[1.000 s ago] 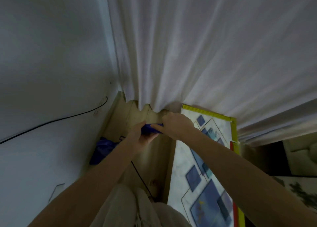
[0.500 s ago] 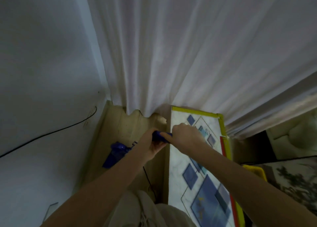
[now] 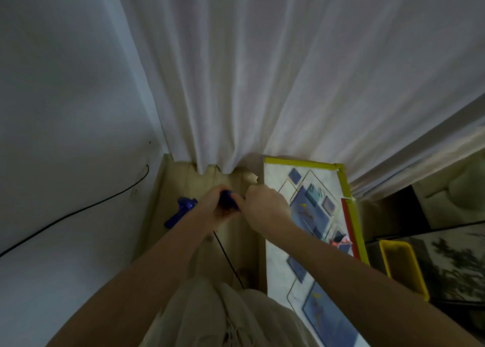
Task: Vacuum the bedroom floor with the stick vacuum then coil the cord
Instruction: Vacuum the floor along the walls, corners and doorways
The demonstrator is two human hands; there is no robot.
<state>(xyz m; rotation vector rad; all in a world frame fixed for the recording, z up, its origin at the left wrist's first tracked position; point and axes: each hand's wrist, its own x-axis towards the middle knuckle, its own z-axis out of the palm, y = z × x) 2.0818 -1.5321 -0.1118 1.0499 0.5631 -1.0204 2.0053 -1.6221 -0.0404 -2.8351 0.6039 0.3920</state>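
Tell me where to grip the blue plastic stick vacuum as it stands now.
Grip the blue plastic stick vacuum at its top handle, from above and behind. The handle points up toward the person; the left hand and right hand both wrap it already. The body below slants toward the wall.

We're boxed into a narrow strip of wooden floor (image 3: pixel 202 254) in the corner: white wall (image 3: pixel 65 110) on the left, curtain (image 3: pixel 262 71) hanging to the floor straight ahead. Right side is bounded by the patterned mat (image 3: pixel 312 215) with its yellow edge, and past it a yellow bin (image 3: pixel 404 268). A black cord (image 3: pixel 225 254) crosses the strip between our arms; another cord (image 3: pixel 78 212) runs along the wall.
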